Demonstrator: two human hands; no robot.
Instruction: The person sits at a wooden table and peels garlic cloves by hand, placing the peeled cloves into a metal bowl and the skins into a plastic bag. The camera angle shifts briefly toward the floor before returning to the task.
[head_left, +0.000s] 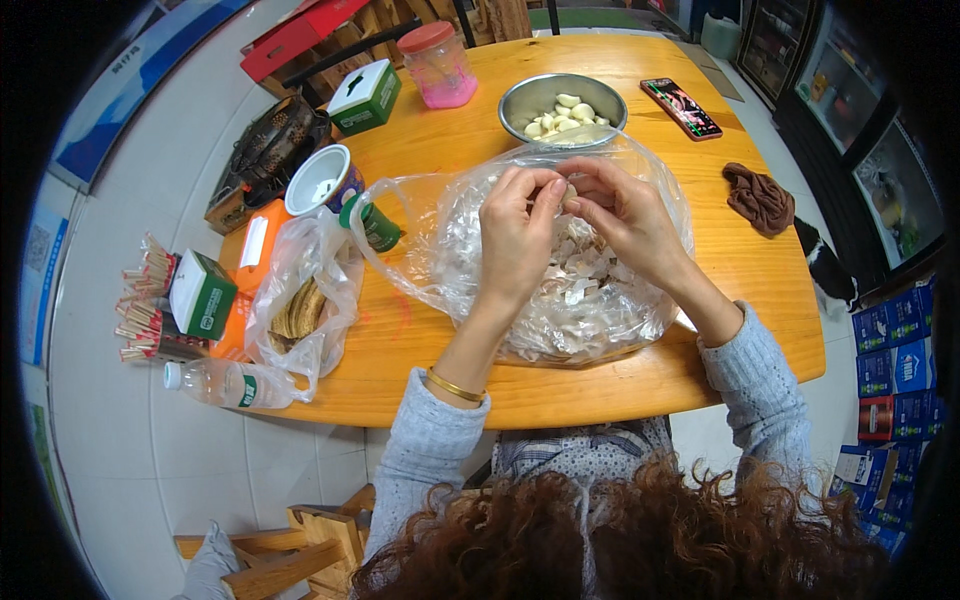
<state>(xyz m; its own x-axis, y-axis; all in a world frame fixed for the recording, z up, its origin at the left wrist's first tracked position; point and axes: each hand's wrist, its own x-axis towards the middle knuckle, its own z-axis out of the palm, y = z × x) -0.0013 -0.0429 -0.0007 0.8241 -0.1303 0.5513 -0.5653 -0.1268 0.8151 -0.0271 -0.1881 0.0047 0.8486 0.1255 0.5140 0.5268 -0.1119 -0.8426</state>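
Between my two hands a garlic clove (569, 195) is held by the fingertips, above an open clear plastic bag (480, 255). My left hand (523, 225) reaches in from the left, its thumb and fingers pinched at the clove. My right hand (626, 217) holds the clove from the other side with thumb and forefinger. Papery garlic skins (581, 274) fill the bag below my hands. Just beyond the bag stands a steel bowl (510, 109) with several peeled garlic cloves (570, 116) in it; the bag's edge touches its near rim.
On the wooden table (397, 375), a phone (681, 109) and brown cloth (757, 201) lie right. Left are a plastic bag of bananas (300, 311), green container (379, 229), paper tub (319, 184), tissue boxes (365, 97), water bottle (229, 382) and chopsticks (146, 330). A red-lidded jar (442, 67) stands at the back.
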